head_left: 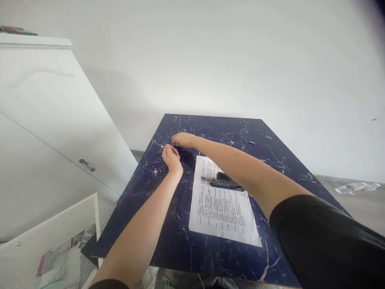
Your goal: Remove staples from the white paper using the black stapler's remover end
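Two bare hands meet near the far left part of a dark blue tabletop (222,257) with a glossy, marble-like print of pale branching veins. The left hand (172,157) is half-curled, fingers bent inward toward the right hand (183,139), which lies just beyond it, bent down at the wrist with its fingertips drawn together. Whether either hand has hold of something small cannot be told, since the curled fingers hide the space between them.

Nearer the wearer than both hands, and to their right, lies a flat white sheet (207,216), roughly rectangular, bearing dense rows of dark print. On it rests a black stapler (227,184), elongated in form, with a narrow metallic part extending from the end closer to the left hand; its opposite end is partly covered by the right forearm. A small, dark, oblong piece (252,143) lies well to the right of the right hand, on the far side of the forearm.

Beyond the hands rises a plain, pale wall (228,60). To their left stands a smooth white cabinet (45,104) with a dark handle (87,165); below it, nearer the wearer, is a perforated white basket (51,228). Far right of the hands, crumpled clear plastic (357,188) lies on the floor.
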`<state>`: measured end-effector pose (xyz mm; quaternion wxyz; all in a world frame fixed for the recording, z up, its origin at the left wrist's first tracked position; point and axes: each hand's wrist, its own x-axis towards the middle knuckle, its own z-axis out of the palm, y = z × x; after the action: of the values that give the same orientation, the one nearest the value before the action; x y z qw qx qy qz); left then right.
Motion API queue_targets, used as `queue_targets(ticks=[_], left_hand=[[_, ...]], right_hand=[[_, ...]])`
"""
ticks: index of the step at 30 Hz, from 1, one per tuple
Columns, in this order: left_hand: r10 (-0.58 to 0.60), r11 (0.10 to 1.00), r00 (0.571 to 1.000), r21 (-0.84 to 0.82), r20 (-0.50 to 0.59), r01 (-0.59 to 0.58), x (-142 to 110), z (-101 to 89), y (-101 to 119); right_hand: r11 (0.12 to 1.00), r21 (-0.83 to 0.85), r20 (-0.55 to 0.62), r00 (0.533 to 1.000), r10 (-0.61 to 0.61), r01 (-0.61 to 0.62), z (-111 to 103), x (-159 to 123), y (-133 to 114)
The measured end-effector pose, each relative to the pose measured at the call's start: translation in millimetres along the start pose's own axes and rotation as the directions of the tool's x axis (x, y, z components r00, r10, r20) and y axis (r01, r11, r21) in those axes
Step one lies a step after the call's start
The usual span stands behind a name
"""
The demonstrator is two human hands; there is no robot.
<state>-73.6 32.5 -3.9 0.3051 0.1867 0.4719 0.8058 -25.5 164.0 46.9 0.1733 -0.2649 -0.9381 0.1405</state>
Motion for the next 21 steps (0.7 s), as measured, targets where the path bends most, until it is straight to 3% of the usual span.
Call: queue_targets(ticks=[3, 5, 8, 12, 15, 18, 21], left_hand=[[0.06, 0.992, 0.994, 0.11, 0.086, -0.07, -1.6, -0.6, -3.4], [0.13, 0.969, 0.978, 0.187, 0.161, -0.159, -3.3, 0.8, -5.9], [0.166, 0.951, 0.929, 0.195, 0.331, -0.24, -9.6, 5.6, -6.2], [0.09, 0.964, 0.818, 0.158, 0.568, -0.216, -24.2, 12.2, 1.3], [0.099, 0.952, 0.777, 0.169, 0.622, -0.257, -33.6, 14.0, 7.0], [0.089, 0.945, 0.77, 0.19, 0.632, -0.266, -38.9, 14.2, 10.4], [0.069, 0.932, 0.761, 0.23, 0.645, -0.28, -42.4, 14.7, 12.1]], right_hand=[[0.995, -0.043, 0.13, 0.988, -0.087, 0.093, -16.0, -19.6, 8.6], [0.995, -0.025, 0.106, 0.99, -0.095, 0.098, -31.0, -35.4, 14.2], [0.982, 0.189, -0.018, 1.0, -0.012, 0.015, -54.0, -64.9, 17.7], [0.861, 0.497, -0.063, 0.985, 0.161, -0.109, -72.2, -111.0, 10.7], [0.791, 0.601, -0.097, 0.972, 0.214, -0.114, -73.5, -140.8, 2.4], [0.72, 0.681, -0.114, 0.952, 0.284, -0.133, -68.1, -161.1, -4.5], [0.706, 0.683, -0.134, 0.919, 0.371, -0.186, -60.5, -173.5, -8.8]])
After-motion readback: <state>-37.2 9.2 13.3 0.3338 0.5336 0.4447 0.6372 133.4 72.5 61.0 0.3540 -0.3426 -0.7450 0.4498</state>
